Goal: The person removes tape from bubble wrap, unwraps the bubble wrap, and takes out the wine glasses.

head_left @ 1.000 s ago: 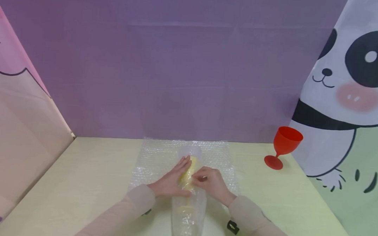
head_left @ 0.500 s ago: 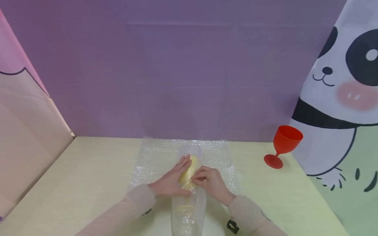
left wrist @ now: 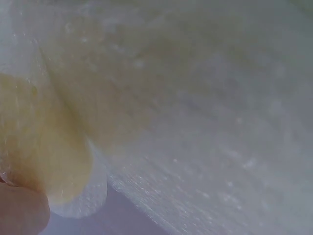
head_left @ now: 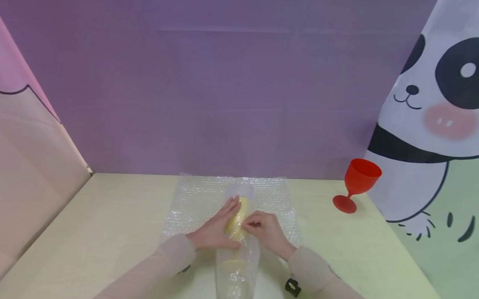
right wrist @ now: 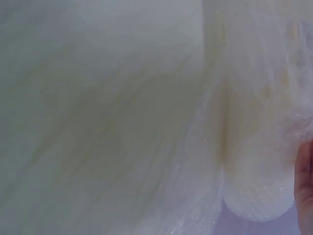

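In the head view a yellow object [head_left: 238, 216], its shape blurred by the plastic, lies inside a roll of bubble wrap [head_left: 235, 287]. The flat part of the bubble wrap spreads out behind and to both sides of the roll. My left hand [head_left: 215, 231] rests on the roll's left side, fingers straight and pointing away, thumb across the front. On the other side, my right hand [head_left: 271, 233] pinches the wrap with thumb and fingertips over the yellow part. The left wrist view has the wrapped yellow end [left wrist: 63, 152] beside a fingertip [left wrist: 22, 210]; the right wrist view catches fingers [right wrist: 304, 191] at the wrap.
A red plastic goblet [head_left: 362, 177] stands at the table's back right. Near the right sleeve lies a small black item [head_left: 293, 287]. A purple backdrop [head_left: 225, 100] rises behind the table [head_left: 116, 215], and a panda-printed sheet [head_left: 406, 183] borders the right side.
The head view has shifted very slightly, so everything sits a little further left in it. Both hands keep their places on the wrapped roll.
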Demonstrator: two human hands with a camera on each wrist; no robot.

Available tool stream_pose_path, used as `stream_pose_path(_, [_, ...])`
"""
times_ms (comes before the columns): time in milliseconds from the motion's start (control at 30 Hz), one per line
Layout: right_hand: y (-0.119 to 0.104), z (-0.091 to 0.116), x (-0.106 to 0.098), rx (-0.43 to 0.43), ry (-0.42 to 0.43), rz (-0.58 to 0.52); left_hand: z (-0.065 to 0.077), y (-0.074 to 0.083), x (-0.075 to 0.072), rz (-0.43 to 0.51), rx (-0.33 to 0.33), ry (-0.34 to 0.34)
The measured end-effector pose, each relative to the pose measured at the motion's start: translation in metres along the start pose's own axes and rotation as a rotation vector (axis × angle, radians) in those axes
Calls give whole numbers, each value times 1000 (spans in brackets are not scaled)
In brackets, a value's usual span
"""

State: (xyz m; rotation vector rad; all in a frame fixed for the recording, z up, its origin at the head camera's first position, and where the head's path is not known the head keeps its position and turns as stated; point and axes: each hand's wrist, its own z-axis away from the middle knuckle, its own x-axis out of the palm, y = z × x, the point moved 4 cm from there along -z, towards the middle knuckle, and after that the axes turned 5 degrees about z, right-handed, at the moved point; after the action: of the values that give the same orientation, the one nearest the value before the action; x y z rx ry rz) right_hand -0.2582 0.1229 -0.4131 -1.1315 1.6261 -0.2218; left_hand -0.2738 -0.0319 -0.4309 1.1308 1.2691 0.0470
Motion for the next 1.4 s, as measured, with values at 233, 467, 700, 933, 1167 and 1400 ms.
stream_pose_path(233, [8,0,3,40,16,-63,1,0,2,10,-12,26])
stream_pose_path(467, [9,0,4,75,39,-101,2,0,5,21,-5,53])
stream_pose_path(700, [9,1,2,84,18,-117,2,-1,1,50,12,-2])
stream_pose_path(933, [6,-2,0,50,1,-80,2,1,-4,130,45,-39])
stream_pose_path(1167, [4,-6,-3,56,-60,-35,0,0,-4,105,40,-18])
stream_pose_path(1400, [2,-5,-3,65,-67,-24,-2,-1,0,100,32,26])
